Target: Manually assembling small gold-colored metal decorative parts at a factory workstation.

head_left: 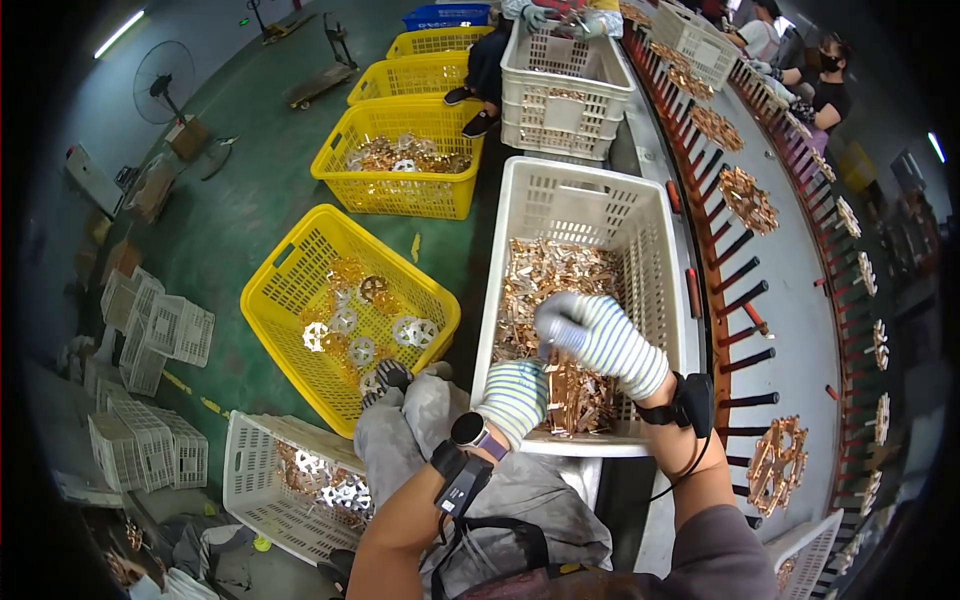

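Observation:
My left hand [516, 398], in a blue-and-white striped glove, is over the near left part of a white plastic crate [497, 290]. Its fingers look curled inward, and whatever they hold is hidden. Beside it and slightly farther off, my right hand [603, 343] in a matching glove is closed, its grey-tipped fingers bent toward the left hand. I cannot make out what it grips. Beneath both hands, small copper-coloured metal pieces [555, 270] fill the bottom of the crate.
To the left, a yellow basket [290, 365] holds round cut-out metal plates [362, 350]. Another yellow basket [400, 192] stands beyond it, and a white crate [250, 500] sits near my legs. On the right runs a line with dark pegs [745, 298] and copper-coloured racks [776, 465]. Other people work farther off.

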`<state>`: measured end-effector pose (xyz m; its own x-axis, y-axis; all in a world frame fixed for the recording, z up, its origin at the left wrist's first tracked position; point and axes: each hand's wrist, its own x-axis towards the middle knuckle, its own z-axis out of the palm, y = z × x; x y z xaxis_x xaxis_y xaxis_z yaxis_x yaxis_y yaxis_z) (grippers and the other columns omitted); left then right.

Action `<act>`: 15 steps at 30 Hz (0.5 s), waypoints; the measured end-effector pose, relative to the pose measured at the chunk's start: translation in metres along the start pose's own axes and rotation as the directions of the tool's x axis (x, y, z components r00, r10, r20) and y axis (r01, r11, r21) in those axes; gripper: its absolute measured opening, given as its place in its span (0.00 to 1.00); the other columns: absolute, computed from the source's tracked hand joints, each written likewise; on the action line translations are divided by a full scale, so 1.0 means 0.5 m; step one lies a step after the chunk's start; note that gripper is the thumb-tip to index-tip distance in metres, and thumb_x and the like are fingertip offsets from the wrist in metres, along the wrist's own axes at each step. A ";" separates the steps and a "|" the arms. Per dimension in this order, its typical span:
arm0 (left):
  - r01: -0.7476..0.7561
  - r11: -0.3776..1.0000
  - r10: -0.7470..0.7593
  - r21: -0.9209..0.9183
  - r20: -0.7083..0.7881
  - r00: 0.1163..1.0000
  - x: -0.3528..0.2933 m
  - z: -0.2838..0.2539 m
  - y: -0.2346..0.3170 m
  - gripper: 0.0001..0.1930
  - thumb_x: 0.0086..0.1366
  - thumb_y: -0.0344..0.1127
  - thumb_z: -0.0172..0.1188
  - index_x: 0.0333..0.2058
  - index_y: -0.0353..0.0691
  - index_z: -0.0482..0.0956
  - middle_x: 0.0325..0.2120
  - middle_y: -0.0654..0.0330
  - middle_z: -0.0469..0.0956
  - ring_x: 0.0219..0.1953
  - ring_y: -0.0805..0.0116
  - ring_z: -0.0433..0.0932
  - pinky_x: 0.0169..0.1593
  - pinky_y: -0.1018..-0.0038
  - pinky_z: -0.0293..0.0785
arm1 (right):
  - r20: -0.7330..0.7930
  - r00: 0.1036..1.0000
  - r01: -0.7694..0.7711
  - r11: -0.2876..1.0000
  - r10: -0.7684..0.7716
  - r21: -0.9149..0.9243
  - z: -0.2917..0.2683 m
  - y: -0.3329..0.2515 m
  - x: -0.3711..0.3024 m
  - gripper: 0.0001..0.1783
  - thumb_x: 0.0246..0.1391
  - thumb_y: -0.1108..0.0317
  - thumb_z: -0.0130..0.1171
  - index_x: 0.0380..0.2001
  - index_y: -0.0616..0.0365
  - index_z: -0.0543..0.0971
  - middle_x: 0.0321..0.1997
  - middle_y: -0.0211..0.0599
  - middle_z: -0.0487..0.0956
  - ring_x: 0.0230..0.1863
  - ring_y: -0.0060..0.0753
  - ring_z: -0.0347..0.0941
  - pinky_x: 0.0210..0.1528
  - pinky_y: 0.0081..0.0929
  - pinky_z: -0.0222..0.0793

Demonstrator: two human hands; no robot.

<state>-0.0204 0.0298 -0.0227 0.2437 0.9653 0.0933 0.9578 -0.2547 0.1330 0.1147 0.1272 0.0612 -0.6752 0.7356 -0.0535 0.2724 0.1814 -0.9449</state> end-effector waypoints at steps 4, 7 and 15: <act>-0.046 0.999 0.045 -0.029 -0.032 0.998 0.023 0.080 -0.007 0.09 0.49 0.39 0.57 0.14 0.44 0.78 0.17 0.57 0.77 0.23 0.59 0.78 0.28 0.59 0.70 | 0.068 0.997 0.011 0.878 0.025 -0.479 -0.004 -0.012 -0.005 0.16 0.58 0.59 0.58 0.40 0.63 0.78 0.29 0.32 0.80 0.34 0.31 0.78 0.39 0.31 0.74; -0.054 0.973 0.023 -0.222 -0.140 0.990 0.035 0.066 0.013 0.09 0.48 0.39 0.57 0.18 0.41 0.78 0.17 0.56 0.76 0.23 0.58 0.77 0.31 0.62 0.70 | 0.033 0.995 0.098 0.995 -0.098 0.007 -0.018 0.030 -0.019 0.15 0.59 0.57 0.57 0.39 0.59 0.78 0.25 0.27 0.78 0.26 0.27 0.74 0.39 0.24 0.71; 0.078 0.415 -0.047 -0.906 0.065 0.997 0.143 0.315 -0.046 0.19 0.61 0.47 0.50 0.45 0.42 0.71 0.44 0.56 0.73 0.47 0.60 0.72 0.52 0.61 0.67 | -0.247 0.960 0.175 0.968 -0.128 0.180 -0.075 0.026 -0.021 0.15 0.61 0.58 0.56 0.42 0.59 0.78 0.26 0.27 0.75 0.27 0.22 0.70 0.33 0.22 0.68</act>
<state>-0.0008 0.1138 -0.1747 0.2076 0.9779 0.0230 0.2792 -0.0818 0.9567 0.1511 0.1463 0.0614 -0.5138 0.8448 0.1496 0.0218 0.1871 -0.9821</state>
